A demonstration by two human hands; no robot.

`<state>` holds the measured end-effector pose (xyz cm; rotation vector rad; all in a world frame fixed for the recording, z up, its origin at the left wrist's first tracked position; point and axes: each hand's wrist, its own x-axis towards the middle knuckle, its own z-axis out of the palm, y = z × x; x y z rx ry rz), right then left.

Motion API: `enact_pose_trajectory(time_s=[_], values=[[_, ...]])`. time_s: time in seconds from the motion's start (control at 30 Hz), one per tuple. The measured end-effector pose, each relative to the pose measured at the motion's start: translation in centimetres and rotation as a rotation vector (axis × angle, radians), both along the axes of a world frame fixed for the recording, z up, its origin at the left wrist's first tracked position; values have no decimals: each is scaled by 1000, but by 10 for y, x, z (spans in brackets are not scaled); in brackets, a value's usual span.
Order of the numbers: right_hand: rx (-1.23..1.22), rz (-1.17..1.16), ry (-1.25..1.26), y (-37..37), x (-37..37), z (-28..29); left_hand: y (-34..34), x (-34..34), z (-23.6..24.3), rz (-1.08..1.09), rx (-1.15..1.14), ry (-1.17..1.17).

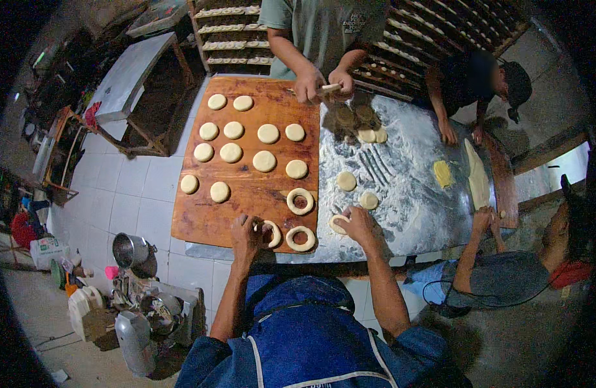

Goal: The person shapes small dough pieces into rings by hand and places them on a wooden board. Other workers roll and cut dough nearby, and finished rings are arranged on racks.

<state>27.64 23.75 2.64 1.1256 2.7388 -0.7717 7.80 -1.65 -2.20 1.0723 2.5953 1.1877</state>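
Observation:
My left hand (246, 238) is at the near edge of a brown wooden board (246, 216), its curled fingers on the left side of a dough ring (276, 237). Beside that ring lie two more dough rings, one nearer (300, 247) and one farther (309, 205). Over the floured metal tabletop (408, 220), my right hand (361, 227) grips a pale round dough piece (335, 226), partly covered by its fingers. Two dough discs, one larger (346, 180) and one smaller (369, 200), lie just beyond it. Several round dough discs (264, 161) are spread over the board.
Across the table, a co-worker's hands (320, 85) hold a dough piece. Two people work at the right, near a long dough strip (477, 174) and a yellow lump (443, 174). Racks of dough (236, 46) stand behind. A metal pot (131, 251) is on the floor left.

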Motion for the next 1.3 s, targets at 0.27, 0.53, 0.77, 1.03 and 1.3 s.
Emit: enact_pose_trajectory(time_s=[0.27,0.53,0.77,1.03,1.3], values=[[-153,-159,150,7,33,-11,51,44,41,-89,251,-114],[-863,-393,921,-28,39,19,122,107,50,-377,329,-981],[-465,-310,899,-33,46,17,125,115,68,-420,318,-866],[-773,-184,871,-35,41,50,133,120,74,-244,574,-1262],[-738,-364,785,-27,26,28,121,100,73,-539,653,-1443]])
